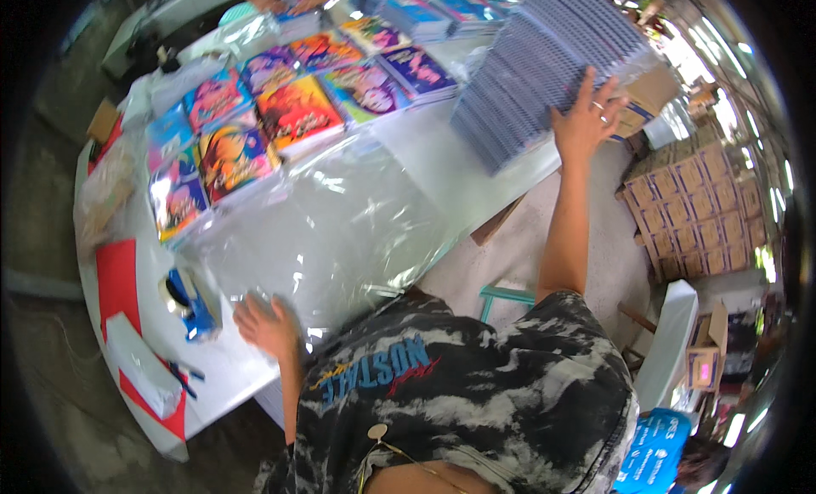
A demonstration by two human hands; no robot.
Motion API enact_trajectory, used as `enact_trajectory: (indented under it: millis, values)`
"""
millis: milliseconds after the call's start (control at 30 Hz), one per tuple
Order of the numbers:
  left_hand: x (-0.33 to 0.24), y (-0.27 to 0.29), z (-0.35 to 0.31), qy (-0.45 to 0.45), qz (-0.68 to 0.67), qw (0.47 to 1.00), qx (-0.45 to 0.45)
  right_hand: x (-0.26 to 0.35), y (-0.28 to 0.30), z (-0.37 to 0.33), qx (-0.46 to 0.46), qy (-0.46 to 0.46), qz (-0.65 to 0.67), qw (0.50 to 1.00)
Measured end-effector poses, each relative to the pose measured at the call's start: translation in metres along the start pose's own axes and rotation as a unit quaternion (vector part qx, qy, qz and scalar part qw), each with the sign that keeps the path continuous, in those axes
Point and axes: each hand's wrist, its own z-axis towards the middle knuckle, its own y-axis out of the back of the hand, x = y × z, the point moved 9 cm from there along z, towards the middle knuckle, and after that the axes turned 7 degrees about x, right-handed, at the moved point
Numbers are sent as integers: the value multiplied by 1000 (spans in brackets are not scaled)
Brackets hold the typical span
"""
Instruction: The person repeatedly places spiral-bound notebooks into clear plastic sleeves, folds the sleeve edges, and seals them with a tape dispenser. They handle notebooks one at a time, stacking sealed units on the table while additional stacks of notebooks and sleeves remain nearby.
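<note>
My right hand [586, 120] rests with spread fingers on the side of a tall, leaning stack of spiral-bound notebooks [527, 69] at the table's right edge. My left hand [267, 326] lies on the white table near its front edge, fingers apart and holding nothing. Beside it, a large clear plastic sheet [340, 218] spreads across the middle; whether it is a bag I cannot tell. Beyond the sheet sit rows of notebooks with bright illustrated covers [297, 112]. A blue tape dispenser [194, 305] stands left of my left hand.
A black-handled tool [185, 377] and red sheets [116, 277] lie along the left edge. Blue-covered notebooks [425, 18] are piled at the back, where another person's hands [268, 1] show. Stacked cartons [693, 209] and a green stool [501, 296] stand right of the table.
</note>
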Motion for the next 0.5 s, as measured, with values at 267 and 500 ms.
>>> enact_trajectory:
  millis: [267,500]
  values:
    - [7,-10,10,-8,-44,993,105,140,-133,-242,430,278,133,849]
    - [12,-15,19,-31,22,993,113,161,-158,-314,466,270,195,820]
